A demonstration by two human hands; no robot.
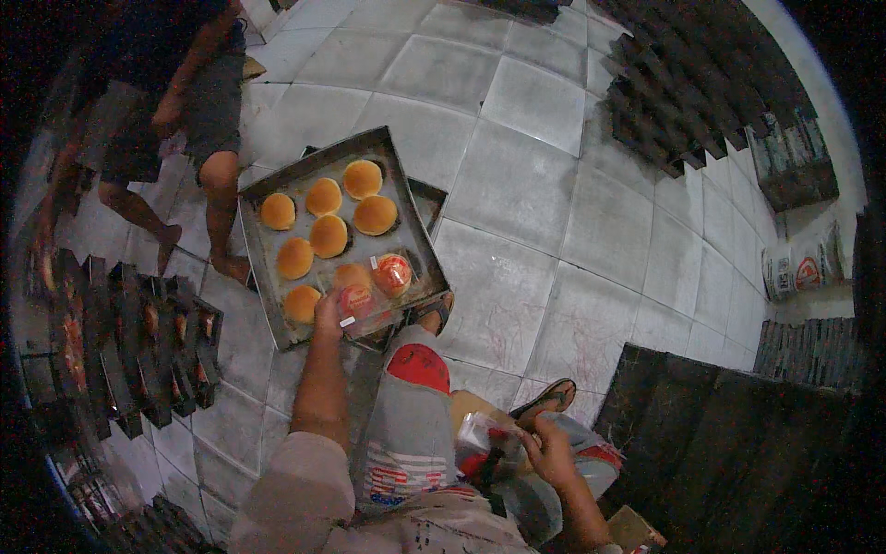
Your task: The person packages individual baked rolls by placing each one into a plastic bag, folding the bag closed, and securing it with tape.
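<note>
My left hand [328, 312] reaches over a metal baking tray [256, 249] at the left of centre. Its fingers are closed on a clear plastic bag [358, 301] with red print. A round bun [392, 275] shows through red-printed plastic beside it. Several golden buns [329, 235] lie loose on the tray. Low at the right of my lap, my right hand [550, 452] pinches the edge of clear plastic packaging [487, 443] with red print. Whether that packaging is one piece or a stack I cannot tell.
Another dark tray [426, 203] sticks out beneath the bun tray. Stacked dark trays [138, 342] stand at the left and more racks [669, 102] at the far right. A dark slab [711, 443] lies right of my knee. Another person [175, 102] is at the upper left.
</note>
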